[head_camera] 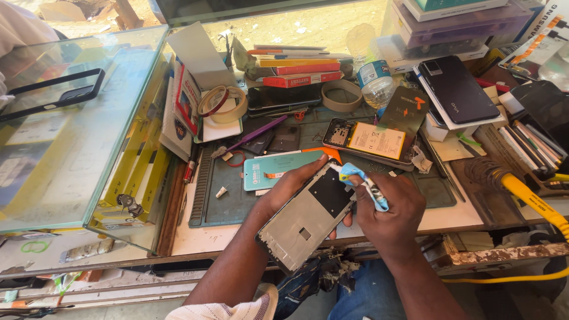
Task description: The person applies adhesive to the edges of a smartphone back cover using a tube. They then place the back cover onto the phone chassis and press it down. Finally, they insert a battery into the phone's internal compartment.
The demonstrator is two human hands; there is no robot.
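My left hand (pixel 283 191) holds a silver phone frame (pixel 305 219) tilted over the front edge of the bench, its inner side facing up. My right hand (pixel 388 213) grips a blue and white brush-like tool (pixel 363 181), whose tip touches the upper right edge of the frame. Just beyond lies a teal phone back cover (pixel 278 169) on a dark green work mat (pixel 231 189). An opened phone (pixel 367 141) with its battery showing rests further back on the mat.
A glass display case (pixel 71 136) stands at left with a black phone bumper on top. Tape rolls (pixel 222 104), a purple tool (pixel 258 133), boxes, a water bottle (pixel 374 80), a dark phone (pixel 456 89) and a yellow cable (pixel 533 201) crowd the bench.
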